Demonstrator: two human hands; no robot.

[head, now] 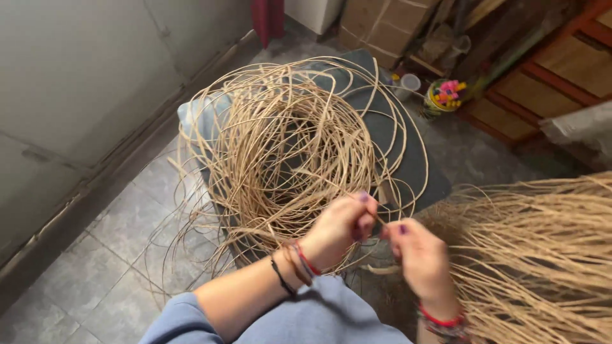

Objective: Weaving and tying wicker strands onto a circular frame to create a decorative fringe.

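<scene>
A big loose coil of thin tan rattan strands lies on a dark grey stool top. My left hand is closed around strands at the coil's near edge. My right hand pinches a single strand that runs between the two hands. Both wrists wear thread bracelets. A thick bundle of straight tan strands fans out at the right, beside my right hand.
Grey tiled floor lies to the left, bounded by a pale wall. A cardboard box, a white cup, a tin of colourful sticks and wooden shelving stand at the back right.
</scene>
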